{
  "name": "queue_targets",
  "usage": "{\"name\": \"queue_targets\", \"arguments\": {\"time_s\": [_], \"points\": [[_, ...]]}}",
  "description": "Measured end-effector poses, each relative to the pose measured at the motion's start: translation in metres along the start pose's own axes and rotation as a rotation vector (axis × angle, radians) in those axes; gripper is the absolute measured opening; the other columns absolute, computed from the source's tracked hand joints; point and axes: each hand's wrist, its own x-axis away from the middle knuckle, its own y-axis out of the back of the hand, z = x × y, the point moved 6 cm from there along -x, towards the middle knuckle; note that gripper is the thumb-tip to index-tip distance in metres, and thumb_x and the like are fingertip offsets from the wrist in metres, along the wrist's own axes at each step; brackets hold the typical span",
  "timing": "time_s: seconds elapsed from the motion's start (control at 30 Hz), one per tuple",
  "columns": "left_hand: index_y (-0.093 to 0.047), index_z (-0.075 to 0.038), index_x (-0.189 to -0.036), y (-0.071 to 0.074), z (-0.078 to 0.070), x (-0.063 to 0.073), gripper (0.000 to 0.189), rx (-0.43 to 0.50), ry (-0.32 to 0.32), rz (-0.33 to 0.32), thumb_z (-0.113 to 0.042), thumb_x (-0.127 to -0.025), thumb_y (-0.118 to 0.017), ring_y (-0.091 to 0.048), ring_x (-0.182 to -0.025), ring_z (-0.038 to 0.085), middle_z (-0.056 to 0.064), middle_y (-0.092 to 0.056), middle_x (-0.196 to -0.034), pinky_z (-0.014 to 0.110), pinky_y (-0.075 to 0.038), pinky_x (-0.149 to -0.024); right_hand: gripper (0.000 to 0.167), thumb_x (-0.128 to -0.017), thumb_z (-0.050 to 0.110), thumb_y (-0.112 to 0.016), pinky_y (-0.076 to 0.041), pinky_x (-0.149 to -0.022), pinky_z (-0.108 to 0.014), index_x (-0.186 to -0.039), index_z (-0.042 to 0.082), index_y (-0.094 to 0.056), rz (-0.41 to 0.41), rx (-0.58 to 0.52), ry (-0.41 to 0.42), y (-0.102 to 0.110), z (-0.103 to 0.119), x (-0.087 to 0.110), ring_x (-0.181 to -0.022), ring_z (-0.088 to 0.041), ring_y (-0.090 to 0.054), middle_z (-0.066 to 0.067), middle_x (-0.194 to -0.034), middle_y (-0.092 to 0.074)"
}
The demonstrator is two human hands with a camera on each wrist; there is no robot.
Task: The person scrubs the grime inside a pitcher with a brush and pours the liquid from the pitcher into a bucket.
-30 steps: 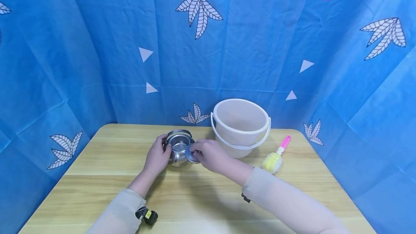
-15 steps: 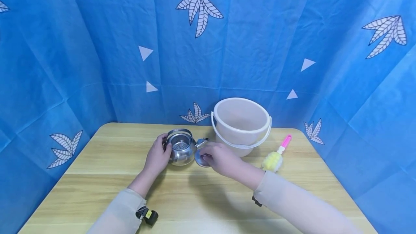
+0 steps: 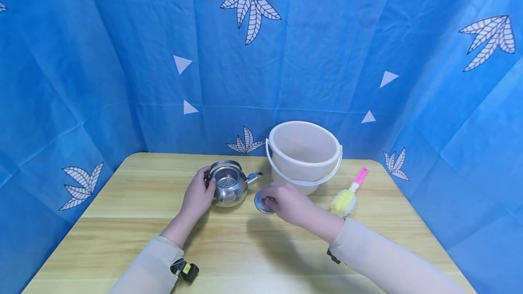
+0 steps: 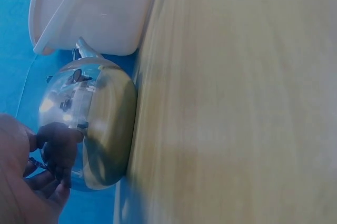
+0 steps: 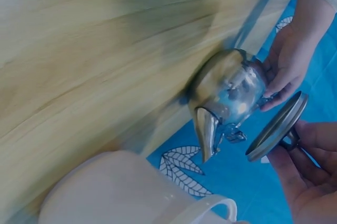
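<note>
A shiny steel teapot [image 3: 230,196] stands upright on the wooden table, its top uncovered and a perforated strainer [image 3: 226,182] showing inside. Its spout [image 3: 255,176] points right. My left hand [image 3: 199,195] grips the teapot at its left side, thumb near the rim; the left wrist view shows the fingers [image 4: 50,188] curled at its side. To the right of the teapot, my right hand [image 3: 289,202] pinches the round steel lid [image 3: 259,203] by its knob [image 5: 290,139]. The lid is tilted and held above the table, seen edge-on in the right wrist view.
A white plastic bucket [image 3: 282,171] with its handle hanging down stands at the back, right of the teapot. A sponge brush [image 3: 343,202] with a pink handle lies farther right. Blue patterned cloth [image 3: 237,80] walls the table's back and sides.
My right hand has carried the lid rightward, away from the teapot's mouth, and the spout has come into sight. My left hand stays on the teapot.
</note>
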Motion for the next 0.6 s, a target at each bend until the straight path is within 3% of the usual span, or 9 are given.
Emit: {"name": "queue_targets", "arguments": {"time_s": [0.6], "points": [[-0.039, 0.003, -0.147, 0.000, 0.000, -0.002, 0.050, -0.013, -0.002, 0.007, -0.016, -0.103, -0.053, -0.050, -0.128, 0.045, 0.030, -0.049, -0.142, 0.057, -0.040, -0.109, 0.015, -0.084, -0.005, -0.073, -0.057, -0.077, -0.029, -0.094, 0.005, -0.075, 0.038, -0.019, -0.041, 0.011, -0.008, 0.018, -0.089, -0.017, -0.067, -0.003, -0.095, -0.074]]}}
